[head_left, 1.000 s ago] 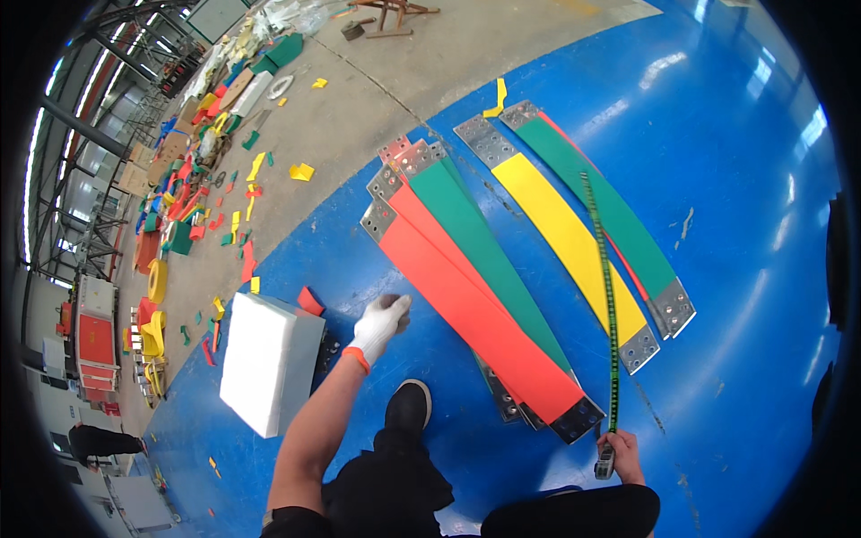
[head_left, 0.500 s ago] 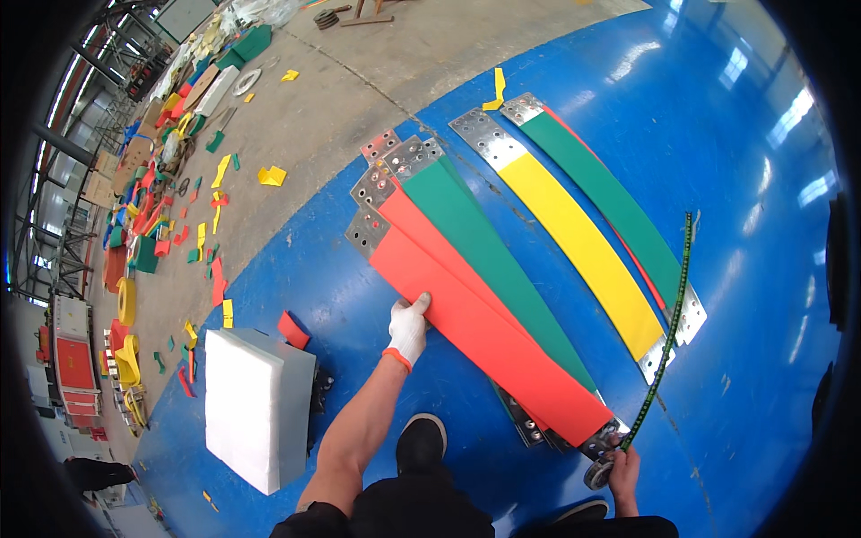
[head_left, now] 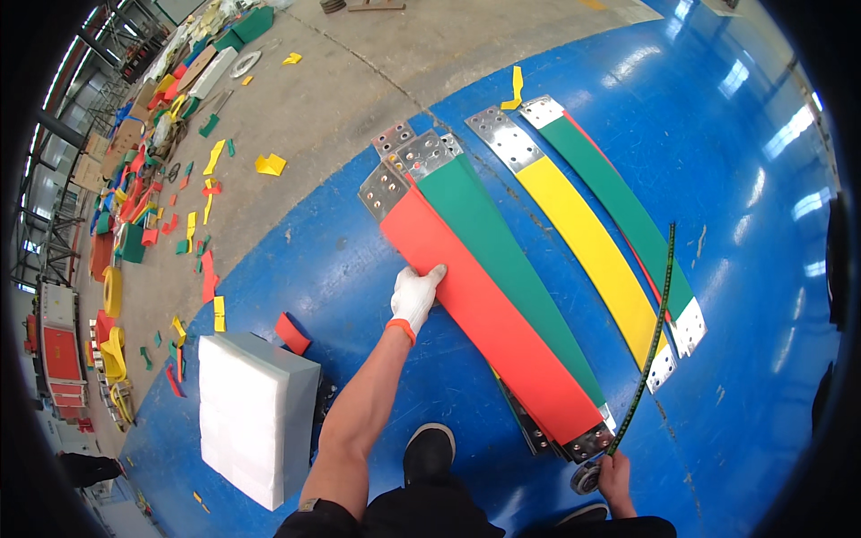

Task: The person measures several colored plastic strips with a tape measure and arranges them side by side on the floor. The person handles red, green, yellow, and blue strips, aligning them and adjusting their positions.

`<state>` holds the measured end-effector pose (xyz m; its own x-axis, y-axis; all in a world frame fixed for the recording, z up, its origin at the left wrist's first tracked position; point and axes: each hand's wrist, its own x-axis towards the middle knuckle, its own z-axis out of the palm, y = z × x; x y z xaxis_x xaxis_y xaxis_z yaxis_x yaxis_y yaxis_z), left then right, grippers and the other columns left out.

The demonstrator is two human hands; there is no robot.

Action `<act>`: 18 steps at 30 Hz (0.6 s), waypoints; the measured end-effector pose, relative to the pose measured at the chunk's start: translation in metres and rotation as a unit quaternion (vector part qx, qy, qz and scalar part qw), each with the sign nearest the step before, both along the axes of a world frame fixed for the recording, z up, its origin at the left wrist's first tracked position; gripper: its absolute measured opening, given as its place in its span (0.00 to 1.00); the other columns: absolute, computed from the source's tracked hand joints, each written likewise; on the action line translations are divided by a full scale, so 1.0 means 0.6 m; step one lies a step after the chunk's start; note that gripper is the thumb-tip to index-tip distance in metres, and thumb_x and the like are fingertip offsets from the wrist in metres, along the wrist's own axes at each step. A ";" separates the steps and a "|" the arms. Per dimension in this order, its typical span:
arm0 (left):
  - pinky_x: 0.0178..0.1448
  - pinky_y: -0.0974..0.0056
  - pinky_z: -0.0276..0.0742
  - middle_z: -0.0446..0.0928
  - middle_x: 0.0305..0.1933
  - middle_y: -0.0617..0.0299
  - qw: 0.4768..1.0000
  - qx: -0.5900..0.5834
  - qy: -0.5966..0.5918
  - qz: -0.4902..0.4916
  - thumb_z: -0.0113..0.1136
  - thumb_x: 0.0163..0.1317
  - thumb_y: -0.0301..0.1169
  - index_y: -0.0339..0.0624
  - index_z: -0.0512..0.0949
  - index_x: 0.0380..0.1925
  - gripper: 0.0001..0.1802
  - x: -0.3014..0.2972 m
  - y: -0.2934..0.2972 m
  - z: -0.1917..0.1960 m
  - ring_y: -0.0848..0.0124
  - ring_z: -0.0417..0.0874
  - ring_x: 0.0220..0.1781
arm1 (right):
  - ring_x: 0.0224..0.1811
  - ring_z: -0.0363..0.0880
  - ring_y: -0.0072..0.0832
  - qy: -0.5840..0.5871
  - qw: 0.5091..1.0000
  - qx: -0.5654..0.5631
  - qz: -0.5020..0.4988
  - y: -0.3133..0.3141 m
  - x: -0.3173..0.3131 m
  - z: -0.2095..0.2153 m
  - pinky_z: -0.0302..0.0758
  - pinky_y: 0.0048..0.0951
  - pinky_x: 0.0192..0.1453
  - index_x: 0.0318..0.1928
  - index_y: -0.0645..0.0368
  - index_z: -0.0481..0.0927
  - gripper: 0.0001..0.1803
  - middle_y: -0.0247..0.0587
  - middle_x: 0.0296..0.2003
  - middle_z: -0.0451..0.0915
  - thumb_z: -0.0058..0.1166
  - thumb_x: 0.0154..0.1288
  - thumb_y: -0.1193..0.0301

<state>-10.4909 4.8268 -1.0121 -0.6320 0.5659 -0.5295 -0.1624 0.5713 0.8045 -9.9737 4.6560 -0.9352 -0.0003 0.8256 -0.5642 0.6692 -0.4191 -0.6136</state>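
My left hand (head_left: 416, 300), in a white glove with an orange cuff, grips the left edge of a long red strip (head_left: 489, 332), thumb on top. The strip has metal end plates with holes and lies at the top of a stack. A green strip (head_left: 502, 260) shows along its right side. At the stack's near end my bare right hand (head_left: 616, 486) is closed around a tape measure (head_left: 586, 477). Its dark green blade (head_left: 653, 359) stretches out away from me, passing over the near end of a yellow strip (head_left: 583, 242).
Another green strip (head_left: 619, 197), with red beneath, lies on the right of the blue floor (head_left: 753, 296). A white foam block (head_left: 242, 421) stands left of my foot. Coloured scraps (head_left: 270, 165) and a heap of offcuts (head_left: 143, 179) lie on the grey floor at left.
The top red strip's far end has swung right, covering the red strip beneath it. My left hand moved slightly up and right with it. The tape measure shifted slightly left.
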 end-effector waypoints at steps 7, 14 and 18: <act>0.47 0.58 0.85 0.84 0.49 0.47 0.999 -0.003 0.012 -0.042 0.72 0.61 0.40 0.30 0.76 0.54 0.29 0.014 0.007 0.010 0.60 0.88 0.43 | 0.29 0.80 0.26 0.034 0.987 -0.128 -0.090 -0.035 0.000 -0.004 0.75 0.27 0.34 0.38 0.69 0.81 0.14 0.42 0.27 0.82 0.45 0.64 0.71; 0.56 0.53 0.84 0.80 0.56 0.44 0.967 0.124 -0.185 0.127 0.72 0.62 0.34 0.25 0.72 0.57 0.30 0.021 0.013 -0.018 0.55 0.85 0.53 | 0.32 0.81 0.27 0.174 0.938 -0.144 -0.261 -0.050 -0.012 -0.035 0.77 0.27 0.38 0.46 0.65 0.79 0.13 0.41 0.31 0.84 0.47 0.64 0.73; 0.58 0.54 0.83 0.80 0.57 0.47 0.973 0.130 -0.178 0.062 0.73 0.62 0.33 0.27 0.73 0.59 0.30 0.011 0.011 -0.024 0.57 0.84 0.54 | 0.30 0.79 0.25 0.061 0.980 -0.141 -0.130 -0.038 -0.012 -0.029 0.75 0.30 0.37 0.40 0.66 0.82 0.13 0.39 0.30 0.85 0.49 0.66 0.69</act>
